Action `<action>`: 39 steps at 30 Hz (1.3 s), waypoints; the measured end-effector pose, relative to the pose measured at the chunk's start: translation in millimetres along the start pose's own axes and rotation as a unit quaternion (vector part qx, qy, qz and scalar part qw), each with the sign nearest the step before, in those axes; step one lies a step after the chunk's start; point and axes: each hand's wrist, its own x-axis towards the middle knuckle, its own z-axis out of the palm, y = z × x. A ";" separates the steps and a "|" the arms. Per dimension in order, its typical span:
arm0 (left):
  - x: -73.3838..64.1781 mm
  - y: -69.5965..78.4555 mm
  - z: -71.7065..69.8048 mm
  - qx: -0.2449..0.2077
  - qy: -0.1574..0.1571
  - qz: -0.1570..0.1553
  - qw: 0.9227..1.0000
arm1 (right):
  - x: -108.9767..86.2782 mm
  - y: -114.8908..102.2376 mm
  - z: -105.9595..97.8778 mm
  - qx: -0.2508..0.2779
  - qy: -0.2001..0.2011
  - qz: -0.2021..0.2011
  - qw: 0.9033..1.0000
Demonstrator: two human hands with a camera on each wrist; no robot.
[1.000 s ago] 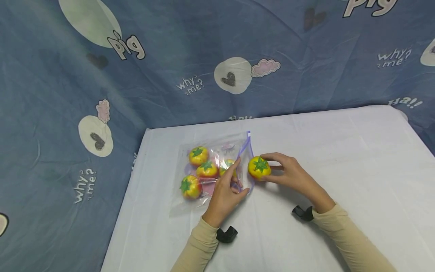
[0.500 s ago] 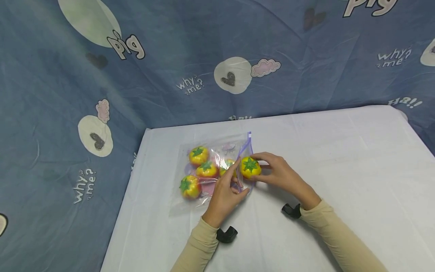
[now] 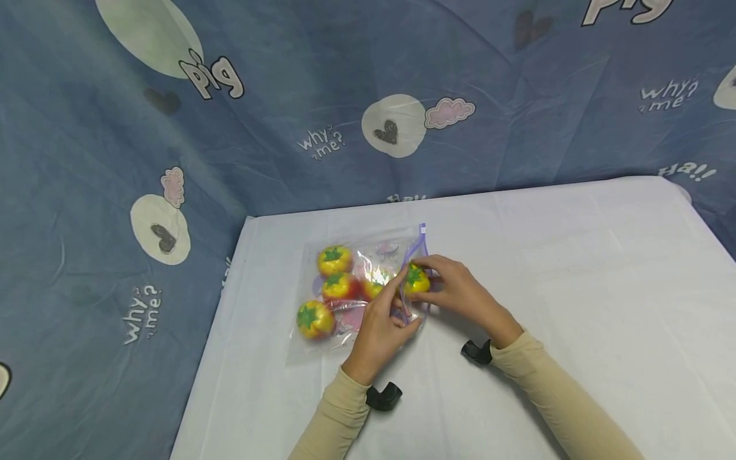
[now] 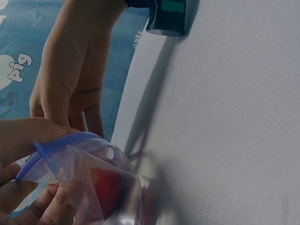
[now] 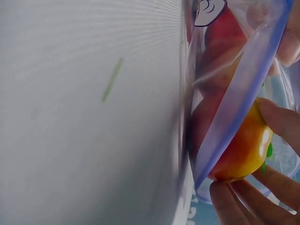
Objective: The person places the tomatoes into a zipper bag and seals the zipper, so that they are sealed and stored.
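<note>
Four yellow-red fruits (image 3: 339, 286) are already lying inside the clear bag (image 3: 388, 248) on the tabletop (image 3: 546, 275). The left hand (image 3: 379, 327) is clamping its fingers on the bag's right rim (image 5: 253, 89); the right hand (image 3: 462, 294) is pinching a fifth fruit (image 3: 418, 280), only partly inside; the bag is lying unsealed.

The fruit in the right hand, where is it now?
In the head view, the fruit is gripped by the right hand at the mouth of the clear bag, right of the left hand.
</note>
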 end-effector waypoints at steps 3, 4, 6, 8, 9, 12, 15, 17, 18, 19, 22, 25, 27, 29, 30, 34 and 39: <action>-0.3 0.3 -0.1 0.001 0.001 0.004 1.000 | 2.0 0.6 1.1 -0.014 -0.002 -0.001 1.000; -0.4 0.4 -0.2 0.000 0.002 0.006 1.000 | 2.0 0.8 0.6 -0.009 -0.006 0.000 1.000; -0.6 1.1 -0.8 0.001 0.002 0.006 1.000 | 1.6 1.1 -2.1 0.005 -0.017 0.006 1.000; -0.6 1.5 -1.4 0.000 0.001 0.006 1.000 | 0.7 2.1 -5.9 0.031 -0.027 0.016 0.999; -0.6 1.7 -1.6 0.000 0.000 0.006 1.000 | 0.1 2.8 -8.1 0.045 -0.032 0.022 0.998; -0.5 1.3 -1.6 -0.005 -0.001 0.004 1.000 | -1.5 5.1 -13.7 0.072 -0.039 0.037 0.996; -0.5 0.3 -1.2 -0.010 -0.002 0.007 1.000 | -1.5 7.0 -15.5 0.078 -0.046 0.040 0.995; -0.6 -0.2 -1.0 -0.012 -0.002 0.008 1.000 | -0.7 7.4 -14.8 0.078 -0.049 0.040 0.995; -0.6 -0.5 -0.9 -0.013 -0.002 0.008 1.000 | -0.3 7.5 -14.0 0.078 -0.048 0.040 0.995; -0.7 -0.4 -0.9 -0.014 -0.002 0.008 1.000 | 0.3 7.6 -13.0 0.078 -0.047 0.040 0.995; -0.9 -0.4 -0.8 -0.017 -0.002 0.007 1.000 | 1.7 7.1 -9.6 0.074 -0.036 0.038 0.996; -1.1 0.4 -0.7 -0.017 -0.003 0.005 1.000 | 2.7 6.8 -6.3 0.067 -0.023 0.032 0.997; -1.1 0.6 -0.6 -0.016 -0.004 0.003 1.000 | 3.2 6.7 -4.5 0.064 -0.016 0.027 0.997; -1.2 1.2 -0.6 -0.015 -0.004 0.001 1.000 | 4.2 5.6 -3.4 0.064 -0.012 0.026 0.998; -1.2 1.3 -0.4 -0.014 -0.003 0.000 1.000 | 4.9 5.2 -2.8 0.064 -0.009 0.025 0.998; -1.1 1.5 -0.6 -0.010 -0.002 0.000 1.000 | 8.8 4.2 0.4 0.060 0.001 0.027 0.998; -0.6 1.6 -1.4 -0.009 -0.001 0.001 1.000 | 13.1 5.6 5.3 0.063 0.015 0.031 0.997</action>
